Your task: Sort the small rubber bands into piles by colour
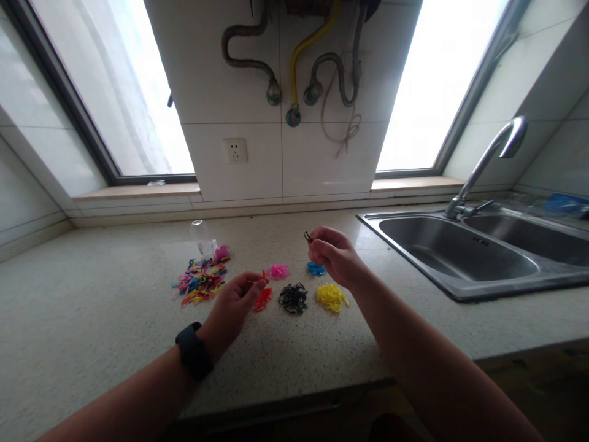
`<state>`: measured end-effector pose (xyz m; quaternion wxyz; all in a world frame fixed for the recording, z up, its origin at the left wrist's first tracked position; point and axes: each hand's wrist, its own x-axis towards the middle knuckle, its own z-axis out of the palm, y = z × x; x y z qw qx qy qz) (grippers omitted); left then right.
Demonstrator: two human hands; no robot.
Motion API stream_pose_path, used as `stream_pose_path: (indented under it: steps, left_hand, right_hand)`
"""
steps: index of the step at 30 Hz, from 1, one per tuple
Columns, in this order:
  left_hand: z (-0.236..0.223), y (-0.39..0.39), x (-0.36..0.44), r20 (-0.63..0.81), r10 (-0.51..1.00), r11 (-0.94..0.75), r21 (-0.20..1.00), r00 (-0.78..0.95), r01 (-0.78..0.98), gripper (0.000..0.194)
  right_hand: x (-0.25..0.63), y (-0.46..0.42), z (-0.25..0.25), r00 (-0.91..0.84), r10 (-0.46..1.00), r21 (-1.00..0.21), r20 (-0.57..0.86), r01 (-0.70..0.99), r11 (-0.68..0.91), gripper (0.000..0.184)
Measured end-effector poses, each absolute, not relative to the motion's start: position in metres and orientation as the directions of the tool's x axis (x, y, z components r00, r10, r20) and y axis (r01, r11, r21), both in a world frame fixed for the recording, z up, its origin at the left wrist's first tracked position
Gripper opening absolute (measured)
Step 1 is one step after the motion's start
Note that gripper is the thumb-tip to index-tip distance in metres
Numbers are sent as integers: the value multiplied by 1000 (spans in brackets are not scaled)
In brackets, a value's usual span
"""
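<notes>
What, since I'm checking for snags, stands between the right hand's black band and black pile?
Nothing visible; the line from the black band to the black pile passes between the pink pile and blue pile.

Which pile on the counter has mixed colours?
The leftmost pile, left of the left hand. The red pile, pink pile, black pile, blue pile and yellow pile each show one colour.

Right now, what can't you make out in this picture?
All in the head view:
Black band: partly hidden by the right hand.
Red pile: partly covered by the left hand.
Mixed pile: pieces too small and tangled to count.
Yellow hose: upper end cut off by top edge.
Blue item behind the sink: too blurred to identify.
</notes>
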<state>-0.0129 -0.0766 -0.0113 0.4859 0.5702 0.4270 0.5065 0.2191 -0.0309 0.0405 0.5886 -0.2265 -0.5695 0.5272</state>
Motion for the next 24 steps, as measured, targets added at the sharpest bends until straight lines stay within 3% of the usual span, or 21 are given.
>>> stream_pose_path:
  steps: [7,9,11,14,16,18,24]
  left_hand:
    - [-9,-77,-13,157,981,-159,987,111,12,36]
    - [-11,-76,-13,165,979,-169,985,120,24,36]
    - [-12,-75,-13,172,977,-178,984,124,33,35]
    - [-10,-76,-13,174,978,-179,984,117,27,36]
    - [-8,-77,-12,165,980,-168,986,108,14,36]
    - [-7,-78,-11,156,982,-157,988,111,-3,37]
    - [-14,-75,-14,174,976,-176,984,131,3,35]
  right_hand:
    - [223,-26,37,-230,860,-876,456,-289,387,20]
    - [227,-23,34,-258,853,-890,454,-159,426,18]
    - [231,-20,31,-330,836,-869,438,84,488,16]
    - [235,-18,27,-483,795,-629,367,501,595,11]
    - [235,-19,27,-560,777,-454,286,635,625,10]
    - [235,-20,27,-610,765,-392,209,664,637,11]
    - [240,-21,30,-658,751,-448,53,657,607,15]
